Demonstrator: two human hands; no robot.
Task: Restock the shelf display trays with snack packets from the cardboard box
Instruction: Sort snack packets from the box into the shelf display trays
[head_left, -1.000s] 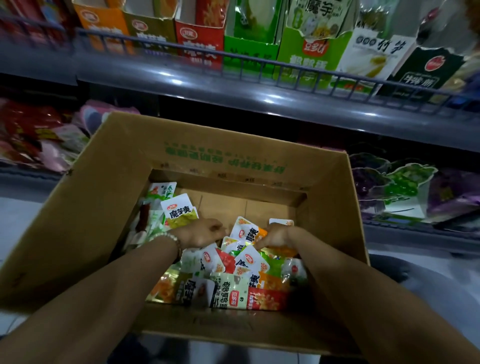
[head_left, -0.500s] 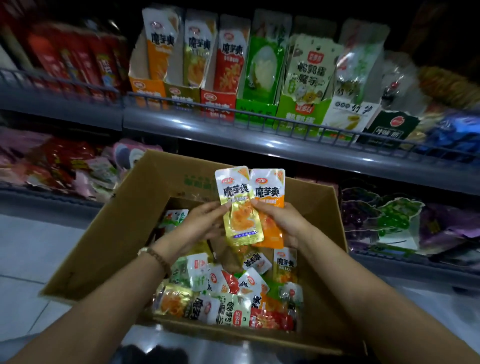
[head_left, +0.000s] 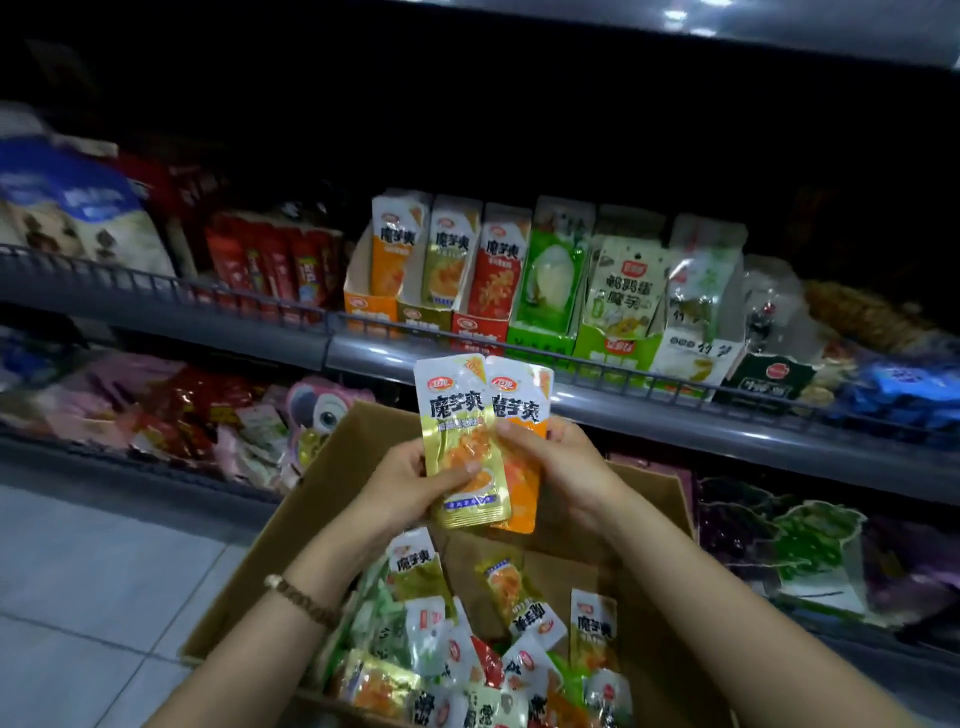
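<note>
floor tiles lie at far left, beside the cardboard box, which stands open below the shelf. a beaded bracelet sits on the left wrist. left hand is raised above the box: thumb pressed across the front of a gold packet, fingers curled behind it, grasping it. just right of it, and partly overlapped by it, is an orange packet. right hand grasps this one, thumb on the front near the line where the two packets meet, fingers curled behind. both packets are upright, printed side toward the person, touching side by side, level with the shelf lip. inside the box, below the hands, loose packets lie in a mixed heap. on the shelf beyond, display trays stand in a row: orange tray, gold tray, red tray, then green trays further right, each holding upright packets behind a wire rail.
</note>
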